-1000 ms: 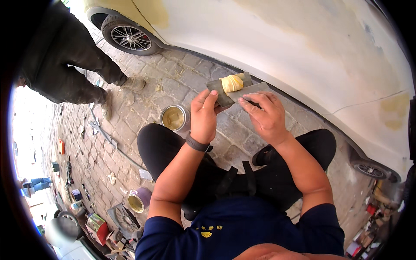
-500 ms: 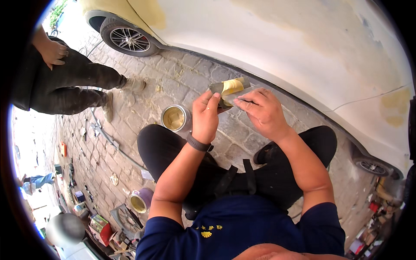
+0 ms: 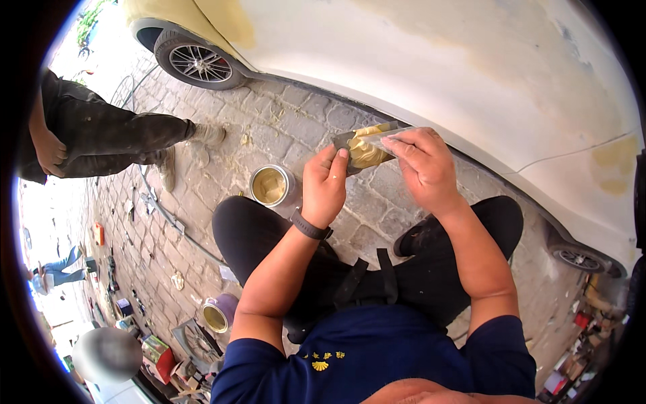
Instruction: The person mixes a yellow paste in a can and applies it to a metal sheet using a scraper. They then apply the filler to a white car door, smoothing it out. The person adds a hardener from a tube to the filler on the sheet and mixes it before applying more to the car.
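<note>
My left hand (image 3: 324, 187) is closed round the near left edge of a dark grey flat plate (image 3: 342, 140), its thumb on top. Pale yellow body filler (image 3: 369, 156) lies on the plate in a rippled mass. From the right, my right hand (image 3: 426, 168) grips a thin grey putty spreader (image 3: 390, 135) between thumb and fingers. The spreader's blade overlaps the far side of the filler. Both hands are in front of me, above the paving and close to the car's lower sill. The fingers partly hide both tools.
A white car body (image 3: 431, 74) with yellowish patches runs along the far side. An open can of filler (image 3: 271, 186) stands left of my left hand; another can (image 3: 219, 313) sits nearer. A person in dark trousers (image 3: 128, 128) stands at left. A hose (image 3: 165, 215) crosses the stone paving.
The filler has gone from a smooth band to a broader, rippled mass on the plate. My right hand has shifted slightly away and right with the spreader. The other person's hand has moved down and left.
</note>
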`<state>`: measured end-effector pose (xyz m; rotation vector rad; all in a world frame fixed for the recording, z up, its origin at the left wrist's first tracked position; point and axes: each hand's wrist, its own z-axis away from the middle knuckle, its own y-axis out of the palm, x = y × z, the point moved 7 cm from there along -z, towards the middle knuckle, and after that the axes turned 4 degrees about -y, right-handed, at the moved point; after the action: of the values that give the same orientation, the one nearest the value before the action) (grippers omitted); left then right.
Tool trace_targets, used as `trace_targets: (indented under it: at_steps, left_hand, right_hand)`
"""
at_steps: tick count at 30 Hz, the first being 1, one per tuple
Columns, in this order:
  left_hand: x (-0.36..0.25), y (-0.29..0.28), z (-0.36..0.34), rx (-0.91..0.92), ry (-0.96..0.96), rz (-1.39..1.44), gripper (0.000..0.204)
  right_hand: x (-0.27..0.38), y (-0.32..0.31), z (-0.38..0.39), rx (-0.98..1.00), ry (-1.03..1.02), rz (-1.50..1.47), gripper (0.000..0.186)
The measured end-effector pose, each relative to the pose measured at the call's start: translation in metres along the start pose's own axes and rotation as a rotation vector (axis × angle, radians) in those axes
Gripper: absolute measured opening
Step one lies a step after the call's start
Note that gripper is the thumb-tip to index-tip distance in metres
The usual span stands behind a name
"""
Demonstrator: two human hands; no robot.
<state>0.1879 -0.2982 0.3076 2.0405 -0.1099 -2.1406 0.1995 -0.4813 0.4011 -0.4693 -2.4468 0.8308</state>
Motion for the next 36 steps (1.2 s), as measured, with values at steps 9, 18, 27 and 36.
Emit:
trace_targets:
  at_steps: [9,18,27,36]
  left_hand:
    - [-0.001,0.000,0.001,-0.030,0.095,-0.098,0.025]
    - [-0.027,0.011,0.008,-0.031,0.138,-0.139,0.024]
    - [-0.023,0.011,0.006,-0.040,0.173,-0.214,0.026]
    - [-0.026,0.013,0.007,0.041,0.160,-0.206,0.022]
  right_hand:
    - [0.002,0.002,-0.002,-0.048,-0.008,-0.017,0.038]
    - [0.001,0.000,-0.002,-0.068,-0.019,-0.014,0.037]
    - [0.006,-0.006,-0.008,-0.008,-0.066,0.037,0.037]
    - [-0.027,-0.018,-0.002,0.025,0.298,-0.771,0.023]
